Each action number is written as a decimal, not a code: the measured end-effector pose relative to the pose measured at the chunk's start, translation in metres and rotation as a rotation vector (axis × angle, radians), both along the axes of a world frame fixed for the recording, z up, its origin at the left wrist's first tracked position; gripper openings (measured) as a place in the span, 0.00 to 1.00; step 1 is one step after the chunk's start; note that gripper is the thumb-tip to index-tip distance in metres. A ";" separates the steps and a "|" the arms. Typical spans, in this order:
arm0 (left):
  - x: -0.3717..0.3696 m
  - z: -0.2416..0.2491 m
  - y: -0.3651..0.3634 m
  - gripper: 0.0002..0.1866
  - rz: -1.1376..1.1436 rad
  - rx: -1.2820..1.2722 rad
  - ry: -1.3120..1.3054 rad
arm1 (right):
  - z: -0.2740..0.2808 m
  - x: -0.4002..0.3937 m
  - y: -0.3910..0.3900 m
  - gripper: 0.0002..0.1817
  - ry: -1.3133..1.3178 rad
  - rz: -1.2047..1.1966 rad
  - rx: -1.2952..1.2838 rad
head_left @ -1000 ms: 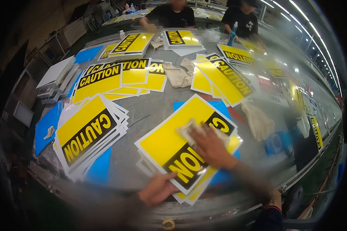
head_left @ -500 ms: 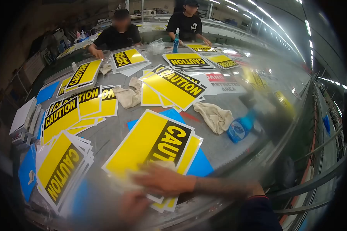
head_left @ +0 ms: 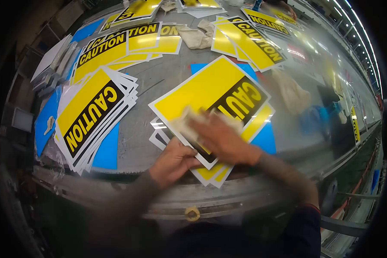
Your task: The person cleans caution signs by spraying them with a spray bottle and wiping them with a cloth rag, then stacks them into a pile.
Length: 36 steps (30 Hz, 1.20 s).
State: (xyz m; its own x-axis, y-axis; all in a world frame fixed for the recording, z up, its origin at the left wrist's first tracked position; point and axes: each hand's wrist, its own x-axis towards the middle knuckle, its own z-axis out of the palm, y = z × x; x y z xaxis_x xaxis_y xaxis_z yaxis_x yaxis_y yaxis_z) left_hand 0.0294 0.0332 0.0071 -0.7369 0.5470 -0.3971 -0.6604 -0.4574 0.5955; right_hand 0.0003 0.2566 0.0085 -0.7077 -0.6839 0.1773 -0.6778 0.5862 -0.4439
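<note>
A yellow and black CAUTION sign (head_left: 193,90) lies tilted on top of other signs and a blue sheet (head_left: 264,137) in front of me. My left hand (head_left: 175,160) pinches its lower left edge, thumb on top, fingers partly hidden beneath. My right hand (head_left: 219,135), slightly blurred, presses a pale cloth (head_left: 185,119) against the sign's face, covering some of its lettering. To the left of my hands rests a fanned stack of CAUTION signs (head_left: 88,114) on another blue sheet (head_left: 106,150).
More CAUTION signs (head_left: 103,51) are piled farther back. Two crumpled cloths lie about, one cloth (head_left: 195,36) behind and another cloth (head_left: 290,88) to the right. A blurred blue bottle (head_left: 311,120) is near the right side. The table's metal edge (head_left: 189,195) runs before me.
The view has tilted down, so the scene sits higher. My left hand, blurred before, now grips the sign's edge. My right hand stays on the sign with the cloth.
</note>
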 end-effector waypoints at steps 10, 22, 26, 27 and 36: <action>0.009 0.008 0.008 0.34 0.056 -0.058 0.001 | -0.043 -0.111 0.123 0.30 0.378 -0.453 0.188; 0.011 -0.006 0.000 0.34 0.029 -0.177 -0.016 | -0.051 -0.128 0.128 0.28 0.582 -0.516 0.266; 0.013 -0.025 -0.008 0.35 -0.064 -0.339 0.354 | -0.016 -0.053 0.053 0.35 0.243 -0.277 0.101; 0.014 -0.016 -0.004 0.36 -0.047 -0.328 0.297 | -0.023 -0.028 0.037 0.35 0.270 -0.193 0.011; 0.009 -0.012 -0.010 0.34 -0.107 -0.388 0.297 | -0.037 -0.096 0.044 0.32 0.454 -0.374 0.168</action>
State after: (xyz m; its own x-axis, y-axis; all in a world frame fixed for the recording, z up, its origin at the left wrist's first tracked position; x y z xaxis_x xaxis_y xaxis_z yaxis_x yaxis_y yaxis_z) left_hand 0.0383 0.0235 -0.0047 -0.7965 0.4796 -0.3681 -0.4681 -0.1040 0.8776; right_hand -0.0957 0.3006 -0.0282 -0.7844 -0.4485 0.4285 -0.5123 0.8579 -0.0398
